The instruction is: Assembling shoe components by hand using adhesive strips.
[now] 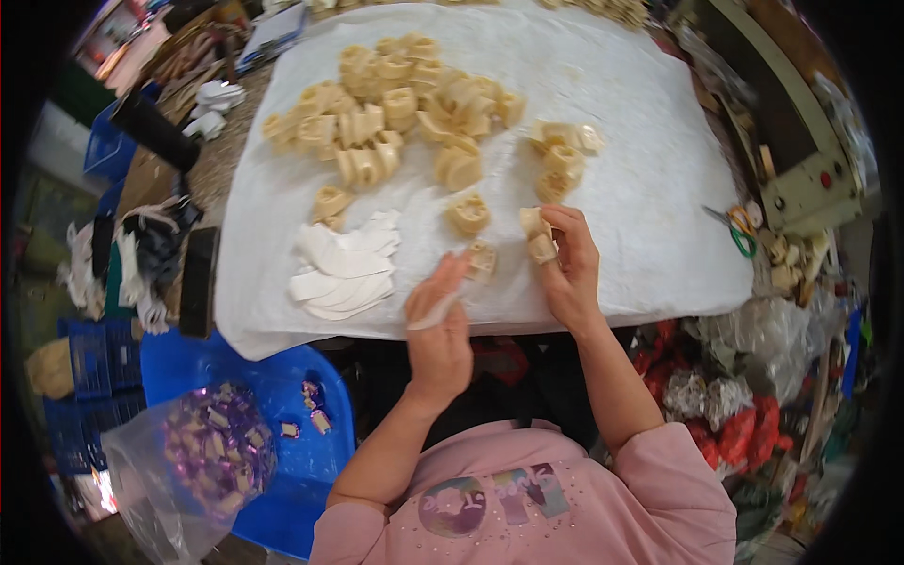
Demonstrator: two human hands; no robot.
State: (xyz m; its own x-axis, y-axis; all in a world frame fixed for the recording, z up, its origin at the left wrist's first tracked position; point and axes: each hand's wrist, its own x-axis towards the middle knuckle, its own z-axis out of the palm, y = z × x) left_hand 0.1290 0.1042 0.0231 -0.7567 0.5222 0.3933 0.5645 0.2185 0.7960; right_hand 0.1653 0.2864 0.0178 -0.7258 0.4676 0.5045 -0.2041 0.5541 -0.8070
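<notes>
Cream curled piece (539, 237) sits pinched between the right hand's (571, 273) thumb and fingers, above the near part of the white-covered table (659, 198); the left hand (441, 334) blurs, its grip impossible to tell. Flat, curved white strips (347, 266) lie stacked at left, apparently unused. Farther, smooth rolled coils (395, 105) are heaped, whether finished or waiting is unclear.

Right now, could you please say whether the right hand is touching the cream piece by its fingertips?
Touching: the head view shows the right hand holding the cream piece between thumb and fingers.
</notes>
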